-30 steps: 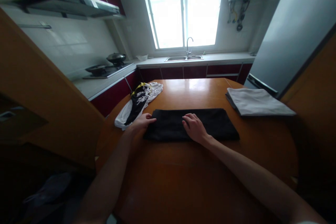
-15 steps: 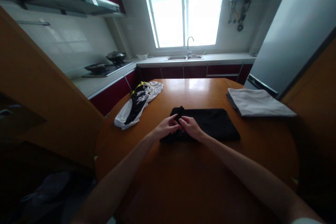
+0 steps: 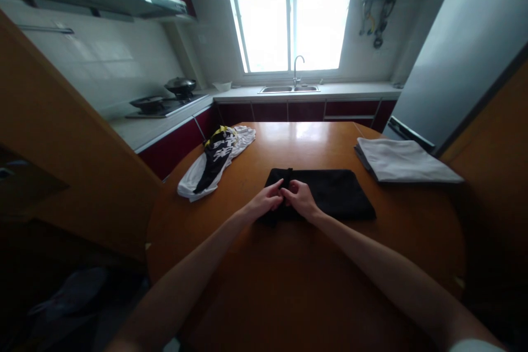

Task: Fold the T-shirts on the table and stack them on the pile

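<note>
A folded black cloth item (image 3: 340, 192) lies flat on the wooden table (image 3: 305, 264), in front of me. Across its left part runs a narrow black strap or fold (image 3: 289, 175). My left hand (image 3: 268, 199) is at this strap, its fingers bent and pinching at the black material. My right hand (image 3: 300, 197) meets it from the right, fingers curled together on the same strap. The fingertips nearly touch, and the dark material between them is hard to make out.
A crumpled white and black garment with a yellow part (image 3: 216, 162) lies at the table's left. Folded white-grey cloth (image 3: 406, 160) rests on the right. Beyond stand a counter with a sink (image 3: 291, 89), a stove with pans (image 3: 165, 105) and a fridge (image 3: 457, 55).
The strap's upper end has shifted slightly to the right, and my right hand's fingers are more curled. The camera view has moved slightly.
</note>
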